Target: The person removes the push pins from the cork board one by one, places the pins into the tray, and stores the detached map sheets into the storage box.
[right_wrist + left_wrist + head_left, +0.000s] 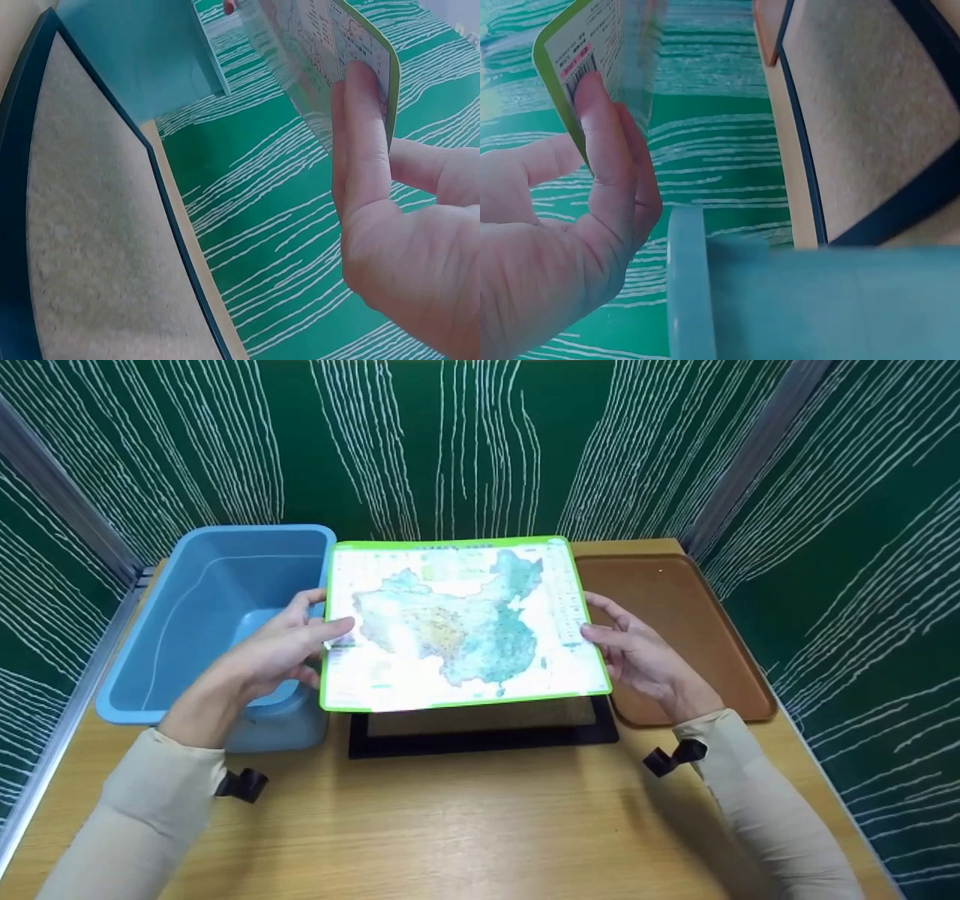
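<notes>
A glossy map sheet [487, 637] with a bright green border is held up in both hands, above a black-framed board [480, 727] on the table. My left hand [277, 641] pinches its left edge, thumb on the map face and fingers behind. On the opposite edge my right hand [637, 656] pinches it the same way. The left wrist view shows the sheet's printed back [592, 52] with a barcode under the fingers. In the right wrist view the fingers lie flat along the sheet's back [315, 52]. Glare washes out part of the map's front.
A deep blue plastic tub [217, 540] stands at the left, under my left forearm. On the right lies a brown tray [705, 660]. The framed board's tan, cork-like surface [112, 225] is mostly covered by the sheet from above. Green walls with white streaks enclose the table [465, 825].
</notes>
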`<move>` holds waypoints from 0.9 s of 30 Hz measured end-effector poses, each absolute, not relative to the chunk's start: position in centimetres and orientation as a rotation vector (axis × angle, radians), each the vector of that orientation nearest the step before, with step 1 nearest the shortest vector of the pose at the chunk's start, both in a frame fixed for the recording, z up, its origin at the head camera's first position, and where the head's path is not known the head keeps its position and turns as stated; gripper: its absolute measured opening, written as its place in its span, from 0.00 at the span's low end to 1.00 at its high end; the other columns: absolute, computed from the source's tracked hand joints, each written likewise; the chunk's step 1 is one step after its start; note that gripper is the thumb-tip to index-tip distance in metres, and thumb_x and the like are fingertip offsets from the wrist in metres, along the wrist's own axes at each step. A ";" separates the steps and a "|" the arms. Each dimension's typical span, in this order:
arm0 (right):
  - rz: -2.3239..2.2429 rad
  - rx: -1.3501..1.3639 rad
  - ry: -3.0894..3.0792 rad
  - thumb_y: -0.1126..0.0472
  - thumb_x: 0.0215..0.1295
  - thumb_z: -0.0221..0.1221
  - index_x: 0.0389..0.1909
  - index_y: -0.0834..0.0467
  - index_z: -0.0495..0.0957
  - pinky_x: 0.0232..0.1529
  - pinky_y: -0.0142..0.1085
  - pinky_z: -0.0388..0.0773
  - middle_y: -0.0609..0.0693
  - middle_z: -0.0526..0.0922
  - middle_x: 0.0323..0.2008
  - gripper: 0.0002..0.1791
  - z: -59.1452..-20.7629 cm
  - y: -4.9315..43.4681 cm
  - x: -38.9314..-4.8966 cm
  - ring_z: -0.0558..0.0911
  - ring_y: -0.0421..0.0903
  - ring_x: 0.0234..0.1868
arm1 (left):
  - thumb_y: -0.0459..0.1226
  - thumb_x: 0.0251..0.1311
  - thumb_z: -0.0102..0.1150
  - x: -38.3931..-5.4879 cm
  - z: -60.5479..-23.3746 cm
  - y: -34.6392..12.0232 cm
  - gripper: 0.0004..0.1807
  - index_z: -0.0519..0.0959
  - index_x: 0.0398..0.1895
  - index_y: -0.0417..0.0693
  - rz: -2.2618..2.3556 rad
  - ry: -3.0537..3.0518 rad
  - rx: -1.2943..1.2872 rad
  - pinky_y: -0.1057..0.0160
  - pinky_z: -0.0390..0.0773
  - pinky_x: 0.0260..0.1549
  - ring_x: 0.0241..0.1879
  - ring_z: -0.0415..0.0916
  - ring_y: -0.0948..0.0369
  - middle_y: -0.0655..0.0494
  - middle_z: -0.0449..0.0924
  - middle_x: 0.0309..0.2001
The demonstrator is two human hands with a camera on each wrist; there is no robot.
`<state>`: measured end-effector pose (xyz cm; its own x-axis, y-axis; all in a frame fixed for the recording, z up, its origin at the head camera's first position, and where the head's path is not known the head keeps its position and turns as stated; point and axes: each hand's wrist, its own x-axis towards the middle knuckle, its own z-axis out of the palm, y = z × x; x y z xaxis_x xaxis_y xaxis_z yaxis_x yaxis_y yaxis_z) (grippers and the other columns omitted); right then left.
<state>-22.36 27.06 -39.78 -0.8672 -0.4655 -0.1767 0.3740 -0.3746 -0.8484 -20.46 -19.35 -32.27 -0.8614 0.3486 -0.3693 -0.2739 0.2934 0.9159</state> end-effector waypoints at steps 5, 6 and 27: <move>-2.252 -0.162 1.346 0.67 0.76 0.56 0.78 0.47 0.54 0.43 0.48 0.85 0.62 0.79 0.61 0.36 -39.5 26.3 -22.5 0.86 0.56 0.51 | 0.52 0.74 0.53 -20.4 -31.8 -20.3 0.45 0.36 0.81 0.58 1.562 2.084 0.062 0.58 0.83 0.30 0.49 0.81 0.47 0.44 0.74 0.62; -2.256 -0.167 1.335 0.67 0.76 0.55 0.78 0.47 0.54 0.43 0.48 0.85 0.62 0.79 0.60 0.36 -39.5 26.2 -22.5 0.86 0.56 0.50 | 0.53 0.74 0.53 -20.4 -31.7 -20.4 0.45 0.35 0.81 0.58 1.557 2.085 0.065 0.57 0.84 0.30 0.49 0.82 0.47 0.43 0.74 0.62; -2.110 -0.228 1.402 0.69 0.73 0.58 0.77 0.43 0.52 0.27 0.41 0.86 0.62 0.84 0.52 0.39 -39.6 21.6 -23.1 0.88 0.56 0.43 | 0.41 0.72 0.59 -20.2 -28.3 -25.0 0.48 0.37 0.82 0.59 1.459 2.264 0.087 0.52 0.86 0.35 0.47 0.83 0.50 0.42 0.72 0.58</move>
